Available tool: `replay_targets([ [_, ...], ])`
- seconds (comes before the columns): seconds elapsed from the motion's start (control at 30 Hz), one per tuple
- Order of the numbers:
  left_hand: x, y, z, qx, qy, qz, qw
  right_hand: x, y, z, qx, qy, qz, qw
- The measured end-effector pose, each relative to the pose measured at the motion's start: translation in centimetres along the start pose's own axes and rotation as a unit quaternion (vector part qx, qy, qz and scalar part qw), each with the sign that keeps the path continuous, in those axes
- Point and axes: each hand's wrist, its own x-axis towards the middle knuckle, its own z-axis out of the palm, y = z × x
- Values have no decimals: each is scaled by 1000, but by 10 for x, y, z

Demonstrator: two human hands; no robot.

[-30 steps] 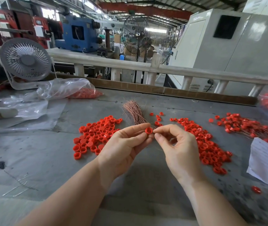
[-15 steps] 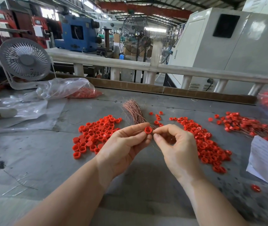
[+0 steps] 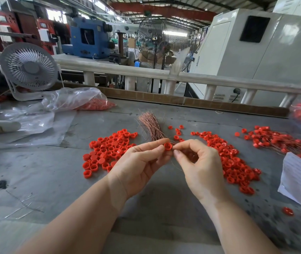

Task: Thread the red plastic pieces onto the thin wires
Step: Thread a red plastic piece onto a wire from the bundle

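Head view: both hands meet above the middle of the worktop [image 3: 36,173]. Left hand [image 3: 138,165] pinches one red plastic piece [image 3: 168,146] between thumb and fingertips, open side turned up toward the camera. Right hand [image 3: 199,167] has thumb and forefinger pinched together right beside the piece, presumably on a thin wire [image 3: 178,166], a faint strand of which trails below the fingers; the wire tip itself is too fine to make out. Judgement: the step in hand is feeding the wire end through the piece. To do it well, hold the piece steady, grip the wire close to its tip so it does not buckle, and line it up with the hole before pushing. Supply: a bundle of copper-coloured wires [image 3: 150,126] lies toward the far edge, just beyond the hands; one loose pile of red pieces [image 3: 107,149] to the left of centre, a second pile [image 3: 232,162] to the right. Finished wired pieces [image 3: 278,140] appear heaped near the right edge, beside a white paper sheet [image 3: 299,180]. Far left corner: clear plastic bags [image 3: 72,99] and a small white desk fan [image 3: 28,68]. Surface grey, scuffed. Beyond a white railing [image 3: 182,76]: factory hall, blue machine [image 3: 87,39], pedestal fan [image 3: 157,43].
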Motion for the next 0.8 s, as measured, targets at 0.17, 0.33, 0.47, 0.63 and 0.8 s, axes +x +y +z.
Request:
replay_targets([
  [0.17,0,1,0,-9,-9,-6,1000,1,0,0,17,0,9,1000],
  [0.33,-1,1,0,-13,-5,-8,1000,1,-2,-1,24,0,10,1000],
  [0.47,-1,1,0,-12,-1,-11,1000,1,-3,-2,26,-1,10,1000],
  [0.63,-1,1,-1,-18,-12,-22,1000,1,-4,-3,35,-2,13,999],
  [0.8,0,1,-2,-13,-12,-18,1000,2,-4,-3,41,-5,22,999],
])
